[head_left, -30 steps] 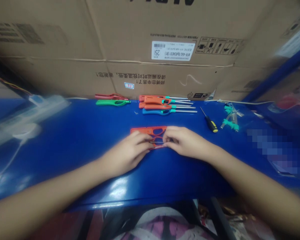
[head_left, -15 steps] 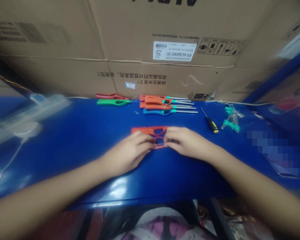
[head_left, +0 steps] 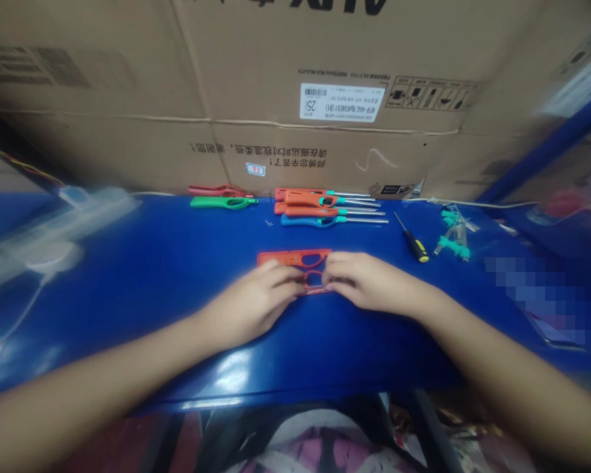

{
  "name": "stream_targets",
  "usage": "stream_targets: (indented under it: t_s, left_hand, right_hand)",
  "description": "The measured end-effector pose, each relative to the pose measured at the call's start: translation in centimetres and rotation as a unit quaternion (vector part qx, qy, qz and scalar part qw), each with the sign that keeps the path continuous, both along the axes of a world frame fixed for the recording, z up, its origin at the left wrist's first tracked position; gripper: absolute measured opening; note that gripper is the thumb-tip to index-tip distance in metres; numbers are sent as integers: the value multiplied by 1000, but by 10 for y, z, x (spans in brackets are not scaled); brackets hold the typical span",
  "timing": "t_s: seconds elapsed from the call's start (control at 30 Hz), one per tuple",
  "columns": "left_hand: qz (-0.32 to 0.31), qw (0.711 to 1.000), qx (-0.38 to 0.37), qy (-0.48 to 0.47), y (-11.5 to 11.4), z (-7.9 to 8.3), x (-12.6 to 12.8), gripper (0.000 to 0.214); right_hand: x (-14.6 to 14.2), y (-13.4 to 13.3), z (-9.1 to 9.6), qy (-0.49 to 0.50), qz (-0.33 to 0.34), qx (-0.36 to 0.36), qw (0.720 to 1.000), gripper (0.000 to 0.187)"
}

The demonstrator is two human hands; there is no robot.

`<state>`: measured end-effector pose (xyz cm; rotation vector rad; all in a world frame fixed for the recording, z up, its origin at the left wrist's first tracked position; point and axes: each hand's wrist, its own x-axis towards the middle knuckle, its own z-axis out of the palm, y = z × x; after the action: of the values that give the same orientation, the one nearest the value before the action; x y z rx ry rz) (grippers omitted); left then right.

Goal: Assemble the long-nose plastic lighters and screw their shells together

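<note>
My left hand (head_left: 268,289) is closed, its fingers pinching the near red lighter casing half (head_left: 317,289) from the left. At the other end of that piece, my right hand (head_left: 358,277) is also closed, with thumb and fingertips on it. The casing half lies low over the blue table, and its trigger loop shows between the hands; much of the rest is hidden under my fingers. Just behind it lies another red lighter casing half (head_left: 295,257) with an oval trigger opening, its right end close to my right fingers.
Several assembled lighters (head_left: 310,210) with metal tubes lie behind the hands. Green (head_left: 221,203) and red handle casings are left of them. To the right are a screwdriver (head_left: 416,244) and teal parts (head_left: 456,246). A cardboard box (head_left: 152,151) backs the blue table (head_left: 177,263); a power strip (head_left: 103,210) is left.
</note>
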<state>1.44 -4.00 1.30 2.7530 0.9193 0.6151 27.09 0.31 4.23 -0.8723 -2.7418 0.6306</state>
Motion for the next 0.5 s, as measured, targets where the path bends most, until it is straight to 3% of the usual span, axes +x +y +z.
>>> stream_targets:
  t_s: [0.27, 0.5]
  left_hand:
    - [-1, 1000, 22, 11, -1, 1, 0, 29]
    - [5, 1000, -7, -6, 1, 1, 0, 28]
  right_hand:
    - [-1, -3, 1, -47, -9, 39, 998, 14]
    - [-2, -1, -2, -20, -9, 12, 1000, 12]
